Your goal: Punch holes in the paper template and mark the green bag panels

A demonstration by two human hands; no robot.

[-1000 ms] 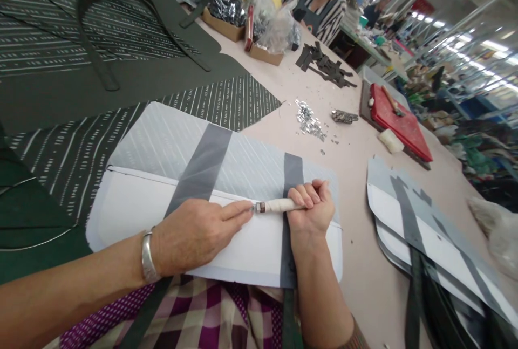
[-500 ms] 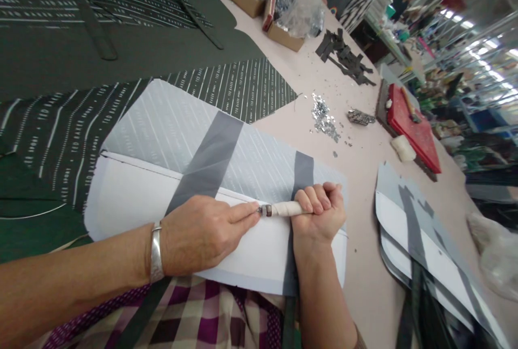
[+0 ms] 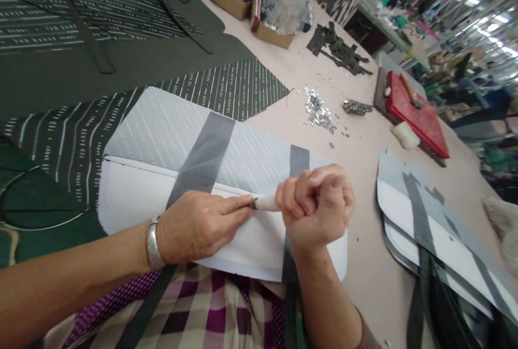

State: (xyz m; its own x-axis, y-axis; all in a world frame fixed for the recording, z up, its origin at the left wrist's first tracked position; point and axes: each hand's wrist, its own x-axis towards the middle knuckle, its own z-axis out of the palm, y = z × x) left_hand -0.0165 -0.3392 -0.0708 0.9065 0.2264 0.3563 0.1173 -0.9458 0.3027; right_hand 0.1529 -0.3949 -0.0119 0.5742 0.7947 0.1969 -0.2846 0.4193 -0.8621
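**Person at a table (image 3: 352, 141) with a grey-and-white panel (image 3: 141, 192) and a white-handled tool (image 3: 267, 204)**

The pale table carries everything. Dark printed fabric (image 3: 60, 82) spreads beyond and left of the panel, which overlaps it. The panel lies directly in front of the person, crossed by two darker grey bands. Right of the panel is a stack of similar panels (image 3: 399, 206); beyond the panel, to the right, a red slab (image 3: 410, 117). Over the panel's middle, the right hand (image 3: 318, 203) is curled tightly around the tool's handle. The left hand (image 3: 200, 227) has straight fingers meeting the tool's metal end; whether they pinch anything, I cannot tell. Beyond the panel sit dark strips (image 3: 340, 49) and, nearer it, tiny scattered silvery pieces (image 3: 318, 109).
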